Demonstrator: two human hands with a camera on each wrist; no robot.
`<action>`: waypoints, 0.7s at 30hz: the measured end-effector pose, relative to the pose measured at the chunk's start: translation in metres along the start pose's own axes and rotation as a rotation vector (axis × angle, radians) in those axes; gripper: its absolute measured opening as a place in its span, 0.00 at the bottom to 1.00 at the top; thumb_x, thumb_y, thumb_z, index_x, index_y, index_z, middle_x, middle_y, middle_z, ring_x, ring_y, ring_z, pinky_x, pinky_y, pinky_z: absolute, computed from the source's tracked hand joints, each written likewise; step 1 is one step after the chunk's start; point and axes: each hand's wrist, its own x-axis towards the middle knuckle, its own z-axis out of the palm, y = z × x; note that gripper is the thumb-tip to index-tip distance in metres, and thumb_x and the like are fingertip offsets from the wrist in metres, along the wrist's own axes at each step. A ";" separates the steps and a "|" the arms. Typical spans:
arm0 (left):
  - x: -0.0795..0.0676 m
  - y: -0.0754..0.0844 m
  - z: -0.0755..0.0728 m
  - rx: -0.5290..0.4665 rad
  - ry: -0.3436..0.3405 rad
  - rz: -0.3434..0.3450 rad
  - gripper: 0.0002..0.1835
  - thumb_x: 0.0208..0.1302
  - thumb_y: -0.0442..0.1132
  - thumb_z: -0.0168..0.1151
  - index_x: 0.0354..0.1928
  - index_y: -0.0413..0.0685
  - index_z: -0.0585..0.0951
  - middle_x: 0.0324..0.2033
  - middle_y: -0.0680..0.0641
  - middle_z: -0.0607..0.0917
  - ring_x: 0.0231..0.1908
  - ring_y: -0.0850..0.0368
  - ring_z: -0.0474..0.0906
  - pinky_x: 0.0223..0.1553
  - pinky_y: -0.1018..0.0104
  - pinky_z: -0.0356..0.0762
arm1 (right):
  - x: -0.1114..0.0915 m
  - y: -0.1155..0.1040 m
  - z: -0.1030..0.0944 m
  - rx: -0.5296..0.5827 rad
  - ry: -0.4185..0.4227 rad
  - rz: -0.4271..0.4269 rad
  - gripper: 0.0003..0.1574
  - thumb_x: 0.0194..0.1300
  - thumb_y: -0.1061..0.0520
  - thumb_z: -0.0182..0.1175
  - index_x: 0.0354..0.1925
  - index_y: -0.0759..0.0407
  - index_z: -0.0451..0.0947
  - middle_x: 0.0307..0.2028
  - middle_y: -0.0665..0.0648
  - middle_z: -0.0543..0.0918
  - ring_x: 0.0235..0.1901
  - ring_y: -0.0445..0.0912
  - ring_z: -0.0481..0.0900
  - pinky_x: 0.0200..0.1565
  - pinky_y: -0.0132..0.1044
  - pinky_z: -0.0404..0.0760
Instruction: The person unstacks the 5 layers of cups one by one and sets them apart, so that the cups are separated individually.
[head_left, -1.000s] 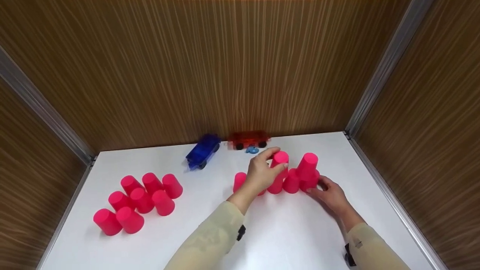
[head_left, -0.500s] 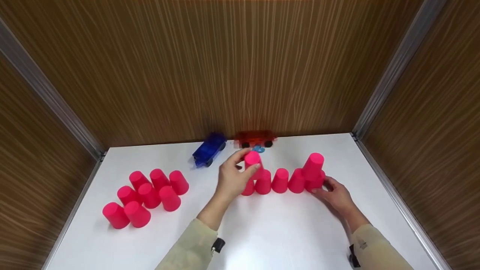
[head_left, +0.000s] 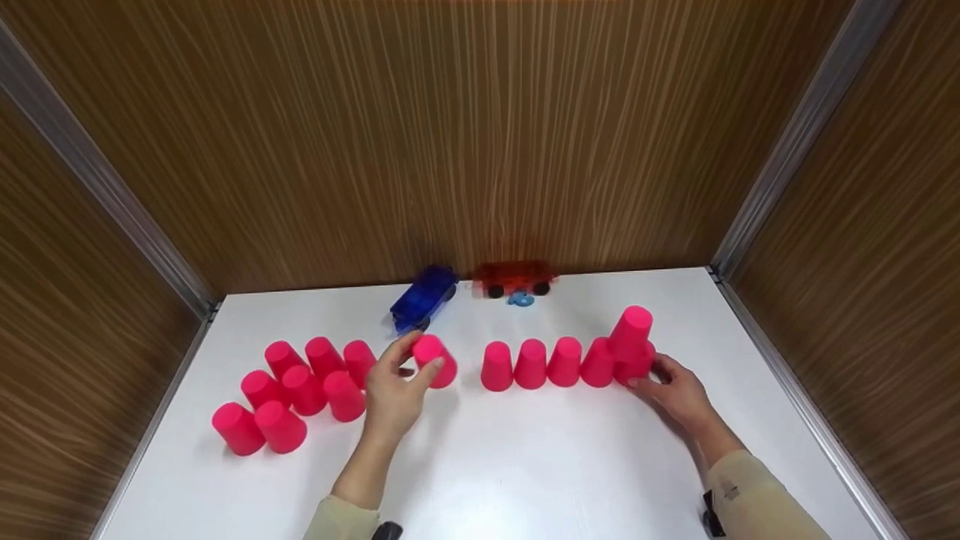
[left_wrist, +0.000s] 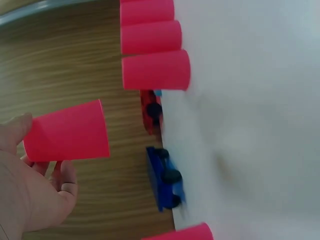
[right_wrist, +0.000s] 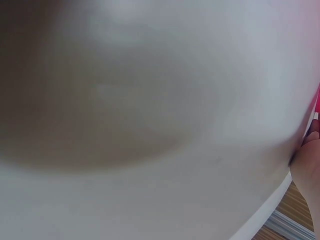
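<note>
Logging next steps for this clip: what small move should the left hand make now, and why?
I'd probably lower the held cup onto the table, at the left end of the cup row: the left hand holds it mouth down above the surface, in the gap beside that row.

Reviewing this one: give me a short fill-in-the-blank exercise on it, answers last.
The left hand grips a cup; the right hand holds the lower cup in a stack of ____.
The row with that stack has ____ cups along its bottom.
The toy car nearer the left hand is coloured ____.
The other car is coloured ____.
Missing: two; five; blue; red.
</note>
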 end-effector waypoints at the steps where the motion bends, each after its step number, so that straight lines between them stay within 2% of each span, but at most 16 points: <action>1: -0.002 -0.004 -0.006 0.008 0.014 -0.013 0.34 0.63 0.44 0.80 0.71 0.54 0.80 0.63 0.51 0.84 0.61 0.51 0.79 0.56 0.54 0.80 | 0.000 0.000 0.000 -0.002 -0.001 -0.002 0.55 0.68 0.40 0.74 0.81 0.55 0.60 0.78 0.65 0.63 0.77 0.66 0.58 0.69 0.56 0.75; 5: -0.011 -0.018 -0.029 0.029 0.047 -0.051 0.35 0.63 0.44 0.80 0.72 0.54 0.79 0.64 0.49 0.83 0.60 0.49 0.78 0.55 0.57 0.81 | 0.000 -0.001 -0.001 -0.004 -0.002 -0.005 0.55 0.68 0.40 0.73 0.82 0.55 0.59 0.78 0.65 0.63 0.78 0.66 0.58 0.70 0.57 0.74; 9: -0.021 -0.030 -0.049 0.008 0.053 -0.067 0.35 0.63 0.44 0.79 0.72 0.53 0.78 0.65 0.47 0.82 0.62 0.48 0.77 0.56 0.56 0.83 | -0.001 -0.002 -0.001 -0.001 -0.002 0.004 0.56 0.68 0.39 0.73 0.82 0.54 0.59 0.78 0.64 0.62 0.78 0.66 0.57 0.70 0.58 0.73; 12: -0.028 -0.038 -0.063 0.012 0.053 -0.106 0.35 0.65 0.43 0.78 0.74 0.53 0.76 0.65 0.47 0.81 0.63 0.46 0.77 0.56 0.55 0.85 | -0.001 -0.001 0.000 0.003 -0.001 0.009 0.56 0.68 0.40 0.73 0.82 0.54 0.59 0.78 0.64 0.62 0.78 0.66 0.57 0.71 0.58 0.72; 15: -0.034 -0.046 -0.076 0.055 0.057 -0.163 0.36 0.67 0.43 0.77 0.75 0.54 0.75 0.67 0.46 0.80 0.64 0.45 0.77 0.54 0.57 0.86 | -0.001 0.000 0.000 0.003 0.002 0.015 0.56 0.68 0.40 0.73 0.82 0.55 0.59 0.78 0.64 0.62 0.78 0.66 0.57 0.70 0.58 0.73; 18: -0.039 -0.054 -0.087 0.108 0.071 -0.210 0.37 0.67 0.46 0.76 0.75 0.53 0.74 0.67 0.44 0.80 0.63 0.44 0.76 0.54 0.62 0.83 | -0.001 0.000 0.000 0.010 0.006 0.027 0.56 0.67 0.40 0.74 0.82 0.54 0.60 0.78 0.64 0.63 0.78 0.65 0.57 0.70 0.57 0.74; 21: -0.044 -0.062 -0.097 0.153 0.097 -0.240 0.38 0.67 0.48 0.76 0.76 0.52 0.73 0.67 0.43 0.79 0.62 0.44 0.76 0.53 0.62 0.79 | 0.000 0.001 0.000 0.021 0.002 0.029 0.56 0.67 0.40 0.75 0.82 0.53 0.60 0.78 0.63 0.62 0.77 0.65 0.57 0.68 0.56 0.75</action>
